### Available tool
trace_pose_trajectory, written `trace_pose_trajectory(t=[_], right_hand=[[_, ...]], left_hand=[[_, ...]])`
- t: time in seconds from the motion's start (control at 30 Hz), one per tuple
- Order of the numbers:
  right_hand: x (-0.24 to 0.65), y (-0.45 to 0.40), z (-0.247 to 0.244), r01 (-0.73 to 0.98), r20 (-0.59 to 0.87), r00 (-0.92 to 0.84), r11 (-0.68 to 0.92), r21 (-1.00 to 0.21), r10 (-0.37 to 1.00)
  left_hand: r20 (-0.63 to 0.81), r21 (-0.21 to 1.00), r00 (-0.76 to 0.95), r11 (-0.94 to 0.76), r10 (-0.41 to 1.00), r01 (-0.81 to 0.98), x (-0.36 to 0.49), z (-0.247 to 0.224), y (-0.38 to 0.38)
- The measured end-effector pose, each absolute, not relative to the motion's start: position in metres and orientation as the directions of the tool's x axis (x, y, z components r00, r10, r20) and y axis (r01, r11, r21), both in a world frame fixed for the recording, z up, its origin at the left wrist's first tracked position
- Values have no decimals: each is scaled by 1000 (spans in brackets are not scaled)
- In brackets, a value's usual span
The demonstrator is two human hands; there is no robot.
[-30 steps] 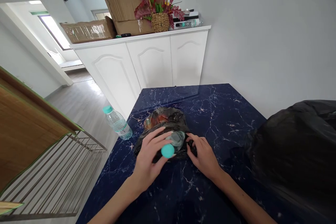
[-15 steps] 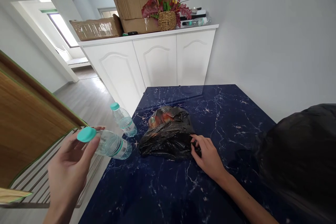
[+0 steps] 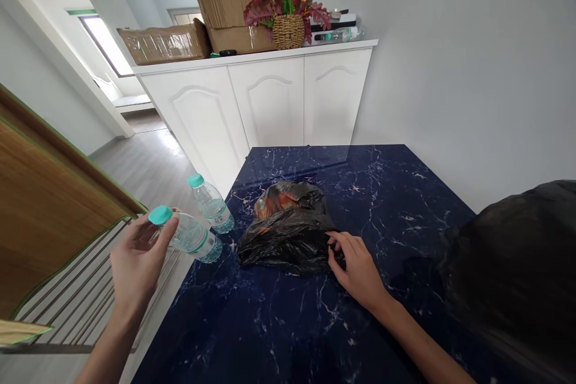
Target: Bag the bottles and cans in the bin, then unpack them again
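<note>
Well, the left hand grips a tilted bottle at frame left; let go so near the table edge, it could topple or knock the other bottle (standing just behind). Mid-frame, the right hand pinches the black bag, which a tug might tear.

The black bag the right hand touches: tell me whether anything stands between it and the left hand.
Yes: the tilted bottle in the left hand juts between that hand and the bag. A second bottle stands farther back, at the left edge of the table.
</note>
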State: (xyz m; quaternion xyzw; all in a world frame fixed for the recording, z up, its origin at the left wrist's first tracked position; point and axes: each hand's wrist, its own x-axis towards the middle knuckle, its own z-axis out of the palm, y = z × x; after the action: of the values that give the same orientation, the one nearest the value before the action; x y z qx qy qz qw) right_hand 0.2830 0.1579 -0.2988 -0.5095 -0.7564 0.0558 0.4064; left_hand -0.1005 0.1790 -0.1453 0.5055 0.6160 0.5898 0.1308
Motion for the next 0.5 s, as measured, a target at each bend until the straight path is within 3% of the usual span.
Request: trace_pose_trajectory(t=[0.3,0.37,0.43,0.5], right_hand=[[280,156,-292,749,608,-185,511,-422,772],[279,154,-287,743,640,-204,543,-391,741],[277,152,-282,725,685,-224,588,-359,694],[275,149,-277,684,717,-253,644,-342,649]], left_hand=[[584,727,-311,-313,750,611,-103,-157,185],[712,586,-271,-336,648,738,-104,-158,184],[873,366,-190,-345,449,864,-104,-160,179],[942,181,-55,-365,332,913,-97,-162,171]])
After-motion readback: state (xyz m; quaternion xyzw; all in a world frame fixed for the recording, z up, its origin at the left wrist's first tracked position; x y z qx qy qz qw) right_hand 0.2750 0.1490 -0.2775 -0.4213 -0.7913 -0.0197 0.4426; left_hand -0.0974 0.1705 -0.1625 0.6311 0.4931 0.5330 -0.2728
